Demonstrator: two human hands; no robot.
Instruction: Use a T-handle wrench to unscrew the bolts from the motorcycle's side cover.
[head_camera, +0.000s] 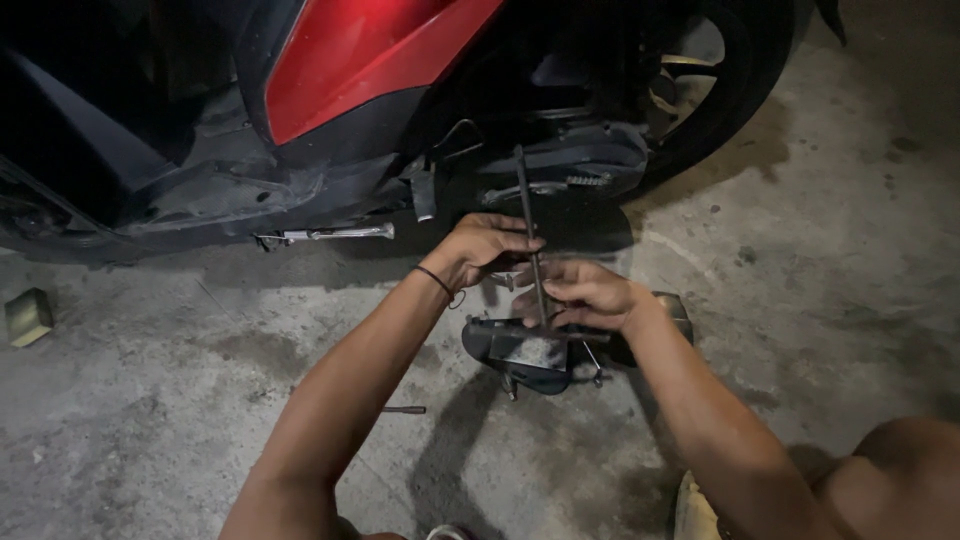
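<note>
2 hands, left hand (487, 247) and right hand (580, 295), clamp a thin dark upright metal rod (528, 215) over a black part (525, 352).

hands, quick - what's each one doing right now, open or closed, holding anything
Left hand: closed around the long dark metal rod, gripping it mid-shaft.
Right hand: closed on the same rod lower down, just above the black part on the floor.

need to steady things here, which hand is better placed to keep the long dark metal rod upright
Probably the left hand: its fingers wrap the long dark metal rod mid-shaft. The right hand sits lower, near the rod's base at the dark metal bench vise.
</note>
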